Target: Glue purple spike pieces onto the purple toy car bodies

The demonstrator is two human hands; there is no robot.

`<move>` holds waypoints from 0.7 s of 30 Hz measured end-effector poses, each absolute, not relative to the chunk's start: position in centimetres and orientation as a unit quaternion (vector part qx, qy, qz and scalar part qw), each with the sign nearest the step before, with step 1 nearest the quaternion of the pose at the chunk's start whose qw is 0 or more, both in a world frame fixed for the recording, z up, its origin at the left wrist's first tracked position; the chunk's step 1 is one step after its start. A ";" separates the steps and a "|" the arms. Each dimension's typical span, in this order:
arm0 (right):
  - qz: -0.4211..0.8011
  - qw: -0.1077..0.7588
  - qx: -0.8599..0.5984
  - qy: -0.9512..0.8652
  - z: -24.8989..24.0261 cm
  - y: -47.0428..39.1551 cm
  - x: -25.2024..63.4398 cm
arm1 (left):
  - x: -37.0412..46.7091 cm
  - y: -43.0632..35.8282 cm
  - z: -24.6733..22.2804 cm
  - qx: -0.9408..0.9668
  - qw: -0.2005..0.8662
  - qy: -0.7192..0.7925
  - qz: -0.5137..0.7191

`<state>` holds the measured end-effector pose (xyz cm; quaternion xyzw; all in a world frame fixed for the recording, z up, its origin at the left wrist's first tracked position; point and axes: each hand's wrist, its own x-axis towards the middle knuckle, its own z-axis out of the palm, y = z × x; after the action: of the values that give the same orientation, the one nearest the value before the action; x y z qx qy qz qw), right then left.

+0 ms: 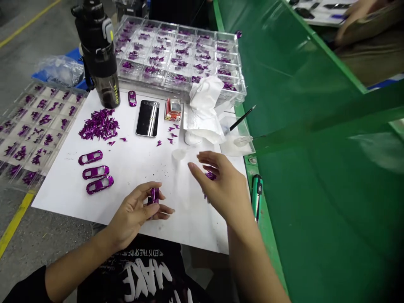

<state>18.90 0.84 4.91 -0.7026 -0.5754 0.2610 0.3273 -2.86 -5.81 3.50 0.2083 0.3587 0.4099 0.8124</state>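
Observation:
Upright between the thumb and fingers of my left hand is a shiny purple toy car body, partly covered by them. My right hand hovers over the right side of the white sheet, its thumb and curved fingers apart, with nothing visible between them. Some purple pieces show beside its palm, partly hidden. To the left lie three purple car bodies in a row, below a heap of small purple parts. A few loose purple parts are scattered near the middle.
A tall dark bottle stands behind the heap. Beyond are a phone, a small red box, crumpled white tissue and a clear compartment tray. A green cutter lies along the right edge. A co-worker's hand shows far right.

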 end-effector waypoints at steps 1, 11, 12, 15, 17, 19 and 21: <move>0.268 0.329 -0.691 -0.586 4.2 1.7 18.6 | -2.9 -5.2 3.6 0.215 0.812 0.364 0.402; 0.403 0.419 -0.641 -0.501 6.2 2.2 17.5 | -1.7 0.9 3.0 0.300 0.773 0.411 0.379; 0.389 0.441 -0.651 -0.480 6.9 1.8 17.4 | -1.6 1.2 2.6 0.308 0.766 0.411 0.386; 0.294 0.535 -0.658 -0.441 8.4 0.4 16.7 | -1.5 1.5 1.4 0.324 0.751 0.397 0.415; 0.232 0.611 -0.615 -0.441 8.3 -0.3 15.7 | -1.5 1.4 0.8 0.327 0.746 0.385 0.433; 0.201 0.654 -0.559 -0.468 7.7 -0.8 14.7 | -1.5 1.3 0.5 0.327 0.746 0.378 0.440; 0.183 0.646 -0.529 -0.519 6.7 -1.4 14.0 | -1.6 1.2 0.4 0.324 0.748 0.375 0.441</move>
<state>14.03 -1.38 6.70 -0.5288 -0.5194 0.1830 0.6458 -1.58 1.24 0.38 0.3237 0.3752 0.4409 0.7484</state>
